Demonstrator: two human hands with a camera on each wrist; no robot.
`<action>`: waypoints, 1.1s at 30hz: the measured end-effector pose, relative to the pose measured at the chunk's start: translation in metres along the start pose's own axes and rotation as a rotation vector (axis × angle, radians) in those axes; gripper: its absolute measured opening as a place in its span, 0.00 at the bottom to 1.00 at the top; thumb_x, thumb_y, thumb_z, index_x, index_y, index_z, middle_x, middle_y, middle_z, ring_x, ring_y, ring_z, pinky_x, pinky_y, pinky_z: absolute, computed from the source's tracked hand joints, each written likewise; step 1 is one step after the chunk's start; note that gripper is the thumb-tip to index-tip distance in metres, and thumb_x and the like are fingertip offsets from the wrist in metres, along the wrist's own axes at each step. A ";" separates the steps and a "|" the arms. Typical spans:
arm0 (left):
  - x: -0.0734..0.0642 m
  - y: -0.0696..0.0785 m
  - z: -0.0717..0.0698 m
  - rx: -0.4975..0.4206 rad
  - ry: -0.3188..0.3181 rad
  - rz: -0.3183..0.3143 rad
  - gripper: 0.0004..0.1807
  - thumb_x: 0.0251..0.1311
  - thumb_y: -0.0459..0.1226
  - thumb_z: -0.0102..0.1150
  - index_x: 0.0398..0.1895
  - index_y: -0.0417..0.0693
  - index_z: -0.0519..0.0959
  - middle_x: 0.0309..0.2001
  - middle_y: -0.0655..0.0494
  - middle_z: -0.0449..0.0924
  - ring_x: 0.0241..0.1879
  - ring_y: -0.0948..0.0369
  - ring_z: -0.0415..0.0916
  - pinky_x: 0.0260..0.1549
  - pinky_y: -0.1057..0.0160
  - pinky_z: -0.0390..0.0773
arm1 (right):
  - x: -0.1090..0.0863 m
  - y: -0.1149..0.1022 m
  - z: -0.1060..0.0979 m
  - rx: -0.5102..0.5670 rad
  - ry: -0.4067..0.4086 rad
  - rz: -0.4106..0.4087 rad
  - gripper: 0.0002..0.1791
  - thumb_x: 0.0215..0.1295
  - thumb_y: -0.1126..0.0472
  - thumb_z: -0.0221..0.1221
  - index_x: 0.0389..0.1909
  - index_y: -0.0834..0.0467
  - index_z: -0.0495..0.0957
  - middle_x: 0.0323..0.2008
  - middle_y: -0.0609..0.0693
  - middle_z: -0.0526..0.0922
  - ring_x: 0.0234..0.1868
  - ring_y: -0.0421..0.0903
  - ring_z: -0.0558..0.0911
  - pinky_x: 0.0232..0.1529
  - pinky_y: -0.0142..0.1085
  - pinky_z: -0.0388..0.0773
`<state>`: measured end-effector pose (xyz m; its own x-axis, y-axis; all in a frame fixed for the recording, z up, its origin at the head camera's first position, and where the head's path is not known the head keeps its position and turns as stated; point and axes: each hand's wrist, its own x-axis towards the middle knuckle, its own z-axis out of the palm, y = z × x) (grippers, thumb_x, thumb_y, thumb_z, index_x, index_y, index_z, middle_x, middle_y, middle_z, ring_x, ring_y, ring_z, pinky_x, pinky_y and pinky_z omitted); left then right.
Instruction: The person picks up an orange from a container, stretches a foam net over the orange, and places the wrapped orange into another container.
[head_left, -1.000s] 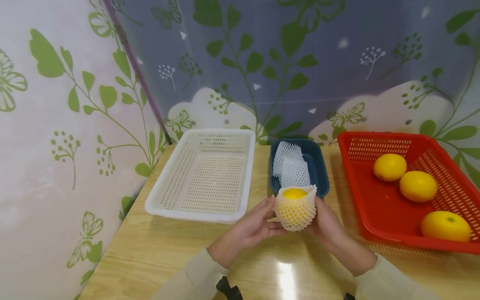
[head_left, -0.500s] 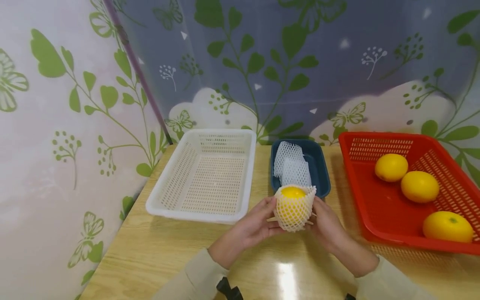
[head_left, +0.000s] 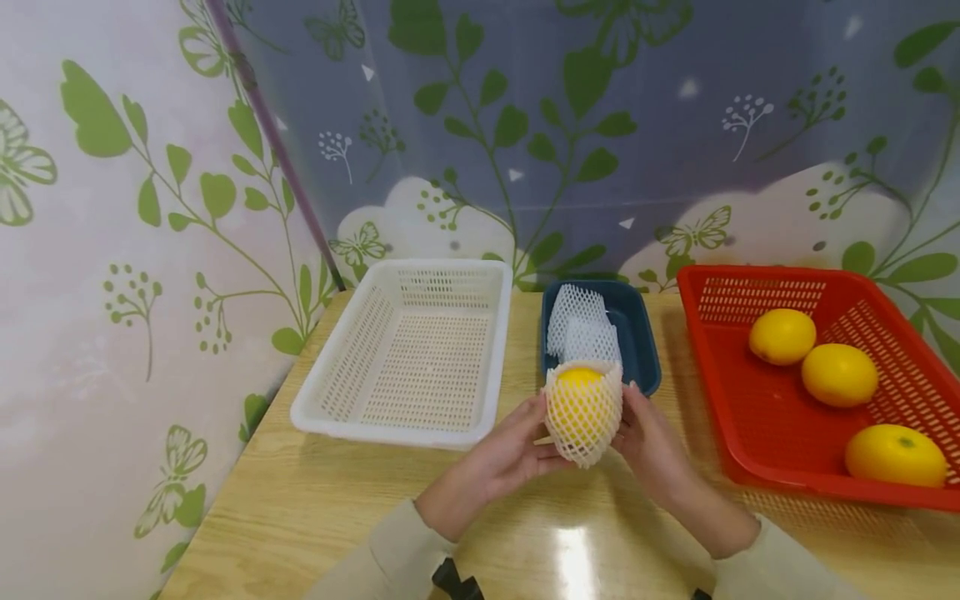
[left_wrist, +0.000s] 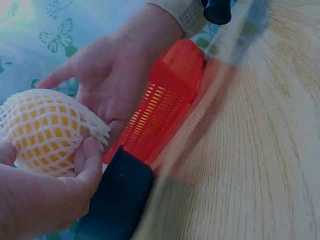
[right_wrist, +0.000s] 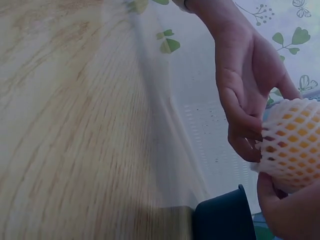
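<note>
A yellow citrus fruit (head_left: 581, 417) sits inside a white foam net sleeve (head_left: 558, 429), its bare top showing at the sleeve's mouth. My left hand (head_left: 502, 458) grips it from the left, fingers underneath. On the right, my right hand (head_left: 656, 450) holds the netted fruit near the sleeve's edge. Both hands keep it above the table, just in front of the dark blue tray (head_left: 647, 350). In the left wrist view, my left hand (left_wrist: 45, 200) pinches the net (left_wrist: 47, 132) by its edge. The right wrist view shows my right hand (right_wrist: 295, 212) against the net's underside.
Several folded foam net sleeves (head_left: 588, 325) lie in the blue tray. A white perforated basket (head_left: 397, 433) stands to the left. At right, a red basket (head_left: 712, 400) contains three yellow fruits (head_left: 838, 375). All stand on the wooden table (head_left: 337, 517) before a patterned curtain.
The netted fruit has shifted slightly left and tilted between my hands, and the sleeve now sits higher round it. My right hand's fingers have changed their hold. Baskets and tray stay put.
</note>
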<state>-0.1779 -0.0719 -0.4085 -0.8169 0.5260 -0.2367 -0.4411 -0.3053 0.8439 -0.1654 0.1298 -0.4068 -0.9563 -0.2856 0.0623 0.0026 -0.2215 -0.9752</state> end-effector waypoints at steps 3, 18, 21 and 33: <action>0.000 0.001 0.001 0.033 0.004 -0.010 0.37 0.68 0.60 0.43 0.73 0.51 0.55 0.63 0.38 0.66 0.59 0.41 0.71 0.59 0.44 0.70 | -0.002 0.001 0.000 -0.089 -0.050 -0.046 0.32 0.76 0.56 0.46 0.72 0.68 0.49 0.56 0.45 0.72 0.53 0.37 0.76 0.55 0.27 0.73; 0.001 -0.001 0.008 0.208 0.099 0.157 0.27 0.74 0.45 0.45 0.73 0.49 0.58 0.65 0.44 0.68 0.64 0.50 0.67 0.65 0.50 0.64 | -0.002 0.000 0.000 -0.106 0.011 0.110 0.30 0.74 0.57 0.47 0.69 0.65 0.50 0.54 0.53 0.70 0.48 0.40 0.78 0.50 0.31 0.77; -0.001 0.000 0.008 0.309 0.079 0.164 0.33 0.70 0.42 0.53 0.74 0.48 0.54 0.68 0.45 0.64 0.63 0.50 0.68 0.63 0.51 0.67 | -0.002 -0.002 0.001 -0.082 0.029 0.141 0.28 0.75 0.55 0.47 0.66 0.65 0.50 0.49 0.50 0.73 0.45 0.40 0.80 0.48 0.32 0.78; -0.002 0.006 0.011 0.475 0.102 0.199 0.44 0.61 0.45 0.65 0.74 0.51 0.50 0.66 0.47 0.64 0.55 0.53 0.74 0.48 0.57 0.79 | 0.000 -0.005 0.008 -0.066 0.041 0.166 0.26 0.76 0.53 0.47 0.63 0.63 0.51 0.47 0.52 0.73 0.42 0.43 0.82 0.47 0.35 0.80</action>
<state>-0.1749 -0.0655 -0.3977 -0.9101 0.4075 -0.0757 -0.0763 0.0148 0.9970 -0.1632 0.1234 -0.4000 -0.9555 -0.2747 -0.1076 0.1430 -0.1121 -0.9834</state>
